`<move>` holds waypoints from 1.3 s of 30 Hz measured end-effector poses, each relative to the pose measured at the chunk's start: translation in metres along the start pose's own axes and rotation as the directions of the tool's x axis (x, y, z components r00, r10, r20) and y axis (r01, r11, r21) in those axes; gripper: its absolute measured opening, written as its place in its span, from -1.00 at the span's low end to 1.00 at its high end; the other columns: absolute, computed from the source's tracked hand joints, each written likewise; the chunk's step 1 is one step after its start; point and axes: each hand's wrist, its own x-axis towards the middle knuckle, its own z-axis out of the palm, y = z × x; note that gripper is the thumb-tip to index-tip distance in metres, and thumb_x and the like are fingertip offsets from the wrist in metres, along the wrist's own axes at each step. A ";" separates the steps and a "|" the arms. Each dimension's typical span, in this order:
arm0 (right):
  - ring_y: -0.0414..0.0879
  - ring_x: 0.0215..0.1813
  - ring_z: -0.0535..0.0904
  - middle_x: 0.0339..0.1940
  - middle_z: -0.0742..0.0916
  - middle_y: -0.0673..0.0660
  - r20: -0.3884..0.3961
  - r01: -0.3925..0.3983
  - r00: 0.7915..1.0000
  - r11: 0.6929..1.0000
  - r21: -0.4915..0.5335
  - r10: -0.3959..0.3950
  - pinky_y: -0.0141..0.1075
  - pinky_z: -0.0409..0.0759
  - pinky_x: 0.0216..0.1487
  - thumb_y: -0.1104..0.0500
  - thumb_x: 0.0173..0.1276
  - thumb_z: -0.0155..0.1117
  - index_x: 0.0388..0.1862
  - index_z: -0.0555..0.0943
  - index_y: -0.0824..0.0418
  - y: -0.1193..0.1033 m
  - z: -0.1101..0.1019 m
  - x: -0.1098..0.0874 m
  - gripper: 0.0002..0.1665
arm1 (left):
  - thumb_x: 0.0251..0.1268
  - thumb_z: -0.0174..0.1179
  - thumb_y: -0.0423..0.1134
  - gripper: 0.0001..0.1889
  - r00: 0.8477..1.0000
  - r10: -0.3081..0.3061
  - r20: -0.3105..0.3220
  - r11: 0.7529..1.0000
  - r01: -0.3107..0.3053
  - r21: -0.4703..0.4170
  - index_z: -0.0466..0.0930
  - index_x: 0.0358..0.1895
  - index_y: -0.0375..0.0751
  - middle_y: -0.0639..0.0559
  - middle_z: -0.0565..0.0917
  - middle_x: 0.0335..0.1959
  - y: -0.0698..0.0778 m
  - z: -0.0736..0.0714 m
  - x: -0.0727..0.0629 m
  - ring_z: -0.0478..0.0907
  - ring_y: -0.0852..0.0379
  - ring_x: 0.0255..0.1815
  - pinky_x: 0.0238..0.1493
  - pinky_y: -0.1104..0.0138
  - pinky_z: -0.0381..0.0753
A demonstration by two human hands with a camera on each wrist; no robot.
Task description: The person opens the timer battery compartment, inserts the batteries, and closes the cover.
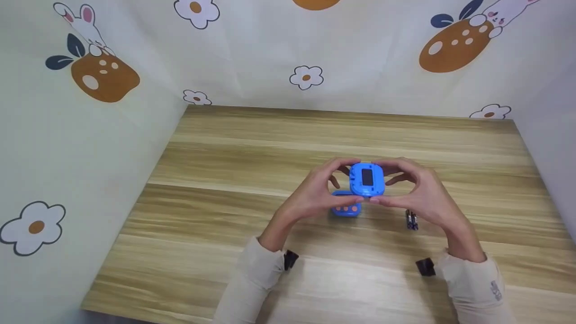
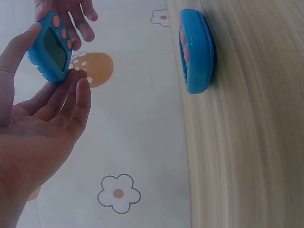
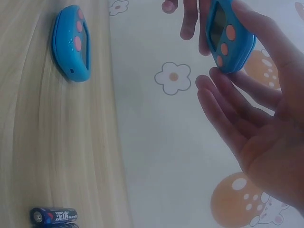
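Observation:
Both hands hold a blue digital timer [image 1: 379, 180] up over the table, its back with a dark rectangle turned toward the head camera. My left hand [image 1: 312, 191] pinches its left side between thumb and fingers. On the opposite side, my right hand [image 1: 427, 191] grips it the same way, thumb at the lower edge. The wrist views show the held timer's front, with a grey screen [image 2: 54, 49] and three pink buttons. A second blue timer [image 1: 346, 212] with similar buttons lies on the table below, partly hidden in the head view.
Two small dark-blue batteries [image 1: 411, 220] lie side by side on the wood-grain table [image 1: 216, 216], below the right hand. A printed curtain [image 1: 256, 58] with flowers and rabbits encloses the back and sides. Black pieces [image 1: 290, 259] sit at both sleeve cuffs.

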 end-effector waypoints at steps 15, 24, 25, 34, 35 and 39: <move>0.00 0.08 0.56 0.08 0.66 0.09 0.017 -0.020 1.000 0.999 -0.030 0.021 -0.32 0.57 -0.02 0.21 0.01 0.63 0.22 0.55 0.28 0.006 0.003 -0.002 -0.25 | 0.06 0.46 0.06 -0.21 0.999 -0.028 0.022 0.999 0.028 0.022 0.37 0.36 -0.06 0.21 0.51 0.13 -0.001 0.005 -0.001 0.41 0.23 0.08 -0.05 0.30 0.56; -0.01 0.12 0.53 0.15 0.61 0.07 0.055 -0.121 0.992 0.986 0.114 0.115 -0.32 0.56 0.04 0.15 0.35 0.36 0.34 0.47 0.09 0.035 0.002 -0.002 -0.41 | 0.04 0.48 0.06 -0.27 0.999 -0.006 -0.047 1.000 0.006 0.007 0.43 0.30 -0.06 0.24 0.54 0.10 -0.002 0.006 0.000 0.43 0.24 0.05 -0.06 0.29 0.54; 0.01 0.13 0.53 0.16 0.60 0.09 0.054 -0.126 0.991 0.983 0.135 0.119 -0.32 0.57 0.04 0.15 0.38 0.33 0.35 0.46 0.09 0.036 0.001 -0.001 -0.43 | 0.04 0.48 0.05 -0.27 0.999 -0.001 -0.053 1.000 0.001 0.005 0.44 0.30 -0.06 0.23 0.54 0.10 -0.002 0.006 0.001 0.43 0.24 0.05 -0.06 0.29 0.54; 0.06 0.09 0.57 0.20 0.61 0.09 0.057 -0.099 0.994 0.970 0.224 0.088 -0.26 0.58 0.04 0.24 0.27 0.42 0.31 0.52 0.06 0.036 -0.003 -0.001 -0.39 | 0.04 0.49 0.05 -0.26 0.997 0.009 -0.070 0.999 -0.012 -0.030 0.43 0.30 -0.06 0.23 0.54 0.11 -0.002 0.005 0.001 0.43 0.23 0.07 -0.06 0.26 0.54; 0.06 0.08 0.58 0.20 0.61 0.09 0.059 -0.092 0.995 0.972 0.217 0.081 -0.26 0.58 0.03 0.25 0.27 0.42 0.32 0.52 0.06 0.036 -0.003 -0.001 -0.38 | 0.04 0.48 0.05 -0.27 0.997 0.012 -0.070 0.999 -0.014 -0.029 0.43 0.30 -0.06 0.23 0.54 0.11 -0.002 0.005 0.001 0.43 0.23 0.07 -0.06 0.26 0.54; 0.07 0.08 0.57 0.20 0.60 0.11 0.071 -0.073 0.996 0.978 0.195 0.060 -0.30 0.58 0.02 0.26 0.27 0.42 0.35 0.49 0.07 0.035 -0.004 -0.001 -0.35 | 0.05 0.48 0.03 -0.27 0.997 0.032 -0.073 0.999 -0.034 -0.033 0.43 0.31 -0.07 0.20 0.55 0.12 -0.001 0.006 0.002 0.44 0.22 0.06 -0.07 0.23 0.54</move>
